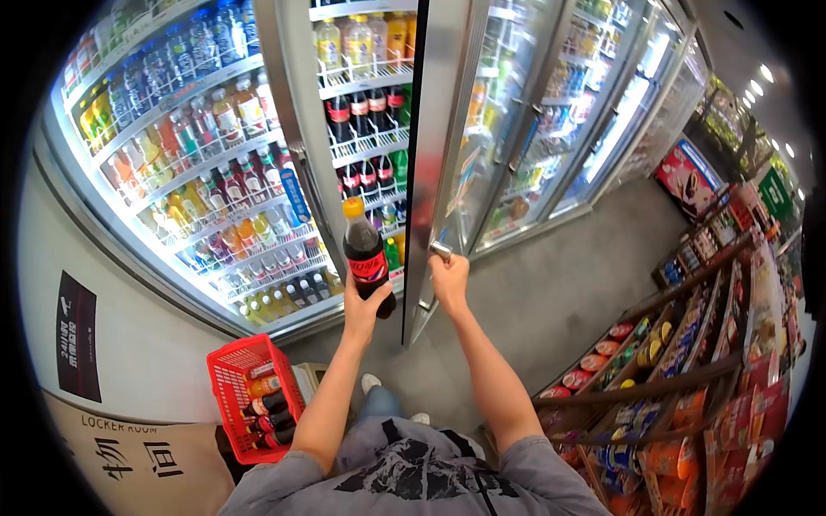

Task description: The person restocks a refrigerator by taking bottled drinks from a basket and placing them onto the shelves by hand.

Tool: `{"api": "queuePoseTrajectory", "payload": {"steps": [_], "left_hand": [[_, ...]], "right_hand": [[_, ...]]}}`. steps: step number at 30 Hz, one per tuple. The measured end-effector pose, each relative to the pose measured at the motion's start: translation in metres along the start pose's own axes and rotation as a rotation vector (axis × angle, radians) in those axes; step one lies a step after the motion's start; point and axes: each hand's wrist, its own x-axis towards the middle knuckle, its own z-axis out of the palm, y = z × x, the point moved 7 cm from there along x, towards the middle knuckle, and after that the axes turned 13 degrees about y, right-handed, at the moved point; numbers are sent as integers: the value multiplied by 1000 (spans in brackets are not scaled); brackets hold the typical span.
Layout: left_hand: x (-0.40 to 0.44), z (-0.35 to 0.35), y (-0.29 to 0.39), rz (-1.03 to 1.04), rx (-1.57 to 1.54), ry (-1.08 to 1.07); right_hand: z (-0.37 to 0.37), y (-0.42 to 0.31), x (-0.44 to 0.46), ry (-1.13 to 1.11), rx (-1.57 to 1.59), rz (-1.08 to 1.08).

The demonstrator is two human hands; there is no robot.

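My left hand [364, 308] is wrapped round the lower part of a cola bottle [361, 245] with a yellow cap, dark drink and a red-and-black label. The bottle is nearly upright, in front of the drinks fridge. To its right, my right hand [449, 280] is closed round the metal handle [440, 249] of a glass fridge door [420, 163], which stands open. Behind the bottle, the fridge shelves [348, 157] carry rows of cola bottles and other drinks.
A red basket [234, 346] with several bottles in it stands at lower left. A closed fridge door [288, 103] covers more drinks on the left. Snack shelves [662, 378] line the right side, across a grey floor [525, 310]. More glass-door fridges [551, 112] stretch away beyond the open door.
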Motion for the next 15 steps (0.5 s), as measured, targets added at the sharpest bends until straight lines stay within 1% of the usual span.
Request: {"api": "queuePoseTrajectory", "payload": {"steps": [2,3,9,11,13,15], "left_hand": [[-16,15,-13,-25,24,-38],[-24,27,-14,-34,32,-42],[-66,117,-28,-96,-27,-226],[-79,146,-35,-79,-29,-299],[-95,173,-39,-129,-37,-367],[-107,199,-50,-161,-7,-454]], "right_hand": [[-39,-4,-1,74,-25,-73],[-57,-2,0,103,-15,-67],[-170,0,15,234,-60,-168],[-208,-2,20,272,-62,-171],[-243,6,29,323,-84,-163],[-281,15,39,425,18,-92]]}}
